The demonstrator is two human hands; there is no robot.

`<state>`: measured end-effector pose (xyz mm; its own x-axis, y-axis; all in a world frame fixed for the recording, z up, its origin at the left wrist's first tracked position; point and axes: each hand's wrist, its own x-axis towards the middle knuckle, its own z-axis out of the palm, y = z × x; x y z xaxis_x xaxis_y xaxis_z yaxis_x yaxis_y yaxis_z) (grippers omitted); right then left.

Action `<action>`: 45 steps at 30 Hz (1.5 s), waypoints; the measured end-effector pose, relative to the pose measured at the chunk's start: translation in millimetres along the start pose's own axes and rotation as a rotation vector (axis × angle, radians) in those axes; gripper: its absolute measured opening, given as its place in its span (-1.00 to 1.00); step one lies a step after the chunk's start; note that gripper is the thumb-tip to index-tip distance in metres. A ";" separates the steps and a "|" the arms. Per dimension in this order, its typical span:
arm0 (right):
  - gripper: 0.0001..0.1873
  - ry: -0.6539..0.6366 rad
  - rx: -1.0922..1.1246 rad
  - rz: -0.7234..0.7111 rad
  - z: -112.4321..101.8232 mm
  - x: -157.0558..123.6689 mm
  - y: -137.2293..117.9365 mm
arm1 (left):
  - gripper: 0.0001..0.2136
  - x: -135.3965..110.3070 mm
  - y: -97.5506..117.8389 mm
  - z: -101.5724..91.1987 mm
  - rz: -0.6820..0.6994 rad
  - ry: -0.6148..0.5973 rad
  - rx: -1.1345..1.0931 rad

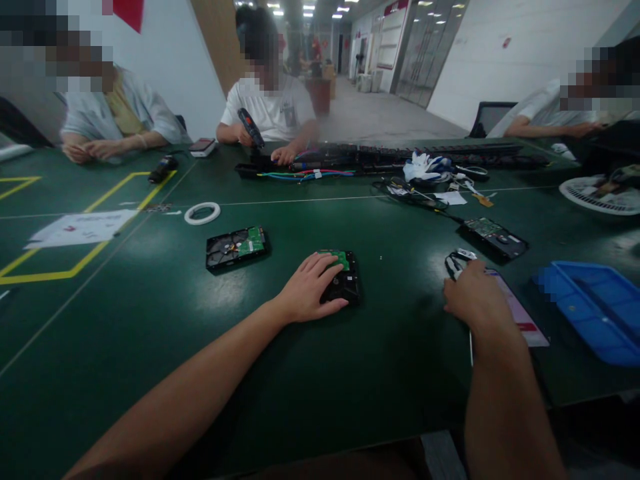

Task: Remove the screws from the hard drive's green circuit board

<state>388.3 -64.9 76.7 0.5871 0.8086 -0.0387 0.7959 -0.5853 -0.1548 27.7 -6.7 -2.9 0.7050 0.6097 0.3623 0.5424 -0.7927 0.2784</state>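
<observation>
My left hand (pixel 313 287) lies on the left part of a hard drive (pixel 350 283), fingers stretched out and thumb apart along its near side. The drive lies flat, black with a green circuit board partly under my fingers. My right hand (pixel 473 293) is closed beside a small white and black piece (pixel 455 263), its fingertips turned away from view. What it holds, if anything, I cannot make out. Under and beside that hand lies a flat panel with a pale pink and red face (pixel 525 320). Another hard drive (pixel 237 248) sits to the left, circuit board up.
A third drive (pixel 493 238), joined to a cable, lies at the right, near a blue tray (pixel 595 310). White gloves (pixel 425 168) and long black parts with coloured wires (pixel 315 175) lie farther back. A tape roll (pixel 203 213) lies at left. Across the table, a person holds a power driver (pixel 250 127).
</observation>
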 end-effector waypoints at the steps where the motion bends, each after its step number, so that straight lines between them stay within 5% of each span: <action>1: -0.40 -0.005 -0.001 -0.012 3.4 -2.1 3.2 | -0.27 0.0 -0.2 0.2 0.002 0.000 -0.001; 5: -0.41 0.099 0.018 -0.053 3.6 -5.5 -1.9 | -0.27 0.1 -0.3 -0.1 0.015 0.002 -0.001; 8: -0.40 0.133 0.065 -0.228 -1.9 -2.8 -18.5 | -0.27 0.1 -0.3 -0.6 0.015 0.003 -0.003; 11: -0.57 0.046 0.031 -0.463 -0.3 1.6 -38.8 | -0.26 -0.1 -1.0 -0.5 0.007 0.003 -0.009; 18: -0.84 -0.122 0.059 -0.656 21.6 26.2 -77.5 | -0.25 0.1 -1.1 0.3 0.014 -0.011 -0.002; 29: -0.85 -0.161 0.137 -0.602 61.6 59.6 -81.5 | -0.26 1.0 -1.9 1.8 0.016 0.002 0.006; 45: -0.81 -0.218 0.180 -0.763 63.5 82.1 -65.9 | -0.27 0.5 -0.1 -1.9 0.004 -0.009 0.008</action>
<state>374.6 43.8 21.1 -0.1645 0.9853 -0.0465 0.9184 0.1358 -0.3717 27.1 -6.3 -1.0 0.7113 0.6065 0.3554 0.5430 -0.7951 0.2700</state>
